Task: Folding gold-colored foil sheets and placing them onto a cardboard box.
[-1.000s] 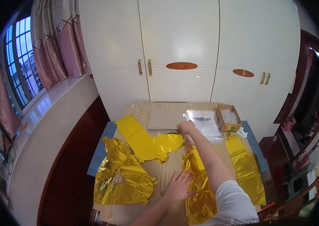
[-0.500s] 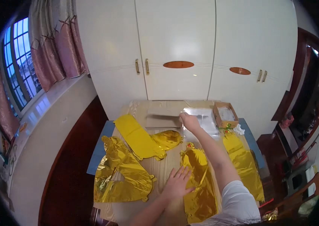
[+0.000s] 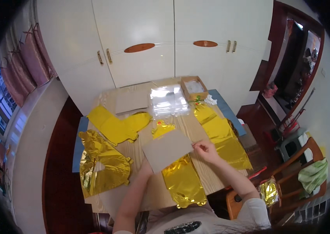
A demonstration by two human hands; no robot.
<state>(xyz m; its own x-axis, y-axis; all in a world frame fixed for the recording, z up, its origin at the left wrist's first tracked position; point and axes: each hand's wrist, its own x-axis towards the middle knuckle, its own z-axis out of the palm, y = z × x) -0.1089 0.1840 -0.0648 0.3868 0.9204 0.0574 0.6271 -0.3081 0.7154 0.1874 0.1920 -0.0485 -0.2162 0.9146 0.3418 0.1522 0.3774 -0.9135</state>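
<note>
A grey-beige cardboard sheet (image 3: 167, 150) is held tilted above the front middle of the table, over a flat gold foil balloon (image 3: 183, 181). My right hand (image 3: 207, 151) pinches the sheet's right edge between thumb and fingers. My left hand (image 3: 146, 167) reaches under the sheet's lower left side; its fingers are hidden, so its grip does not show. Beyond the sheet, the balloon's crown-shaped end (image 3: 162, 128) with a red spot shows. Left of it lie a boot-shaped gold balloon (image 3: 114, 124) and a crumpled, shiny one (image 3: 104, 163). Another long gold balloon (image 3: 222, 134) lies to the right.
At the back are more cardboard (image 3: 132, 103), clear plastic sleeves (image 3: 169, 100) and an open cardboard box (image 3: 193, 87) beside crumpled white tissue (image 3: 210, 100). White cabinets (image 3: 141, 23) stand behind the table. A wooden chair (image 3: 309, 156) with a green cloth is at the right.
My right hand has brought the cardboard sheet from the back of the table toward me. My left hand has gone from lying spread on the front balloon to under the sheet. The view has shifted.
</note>
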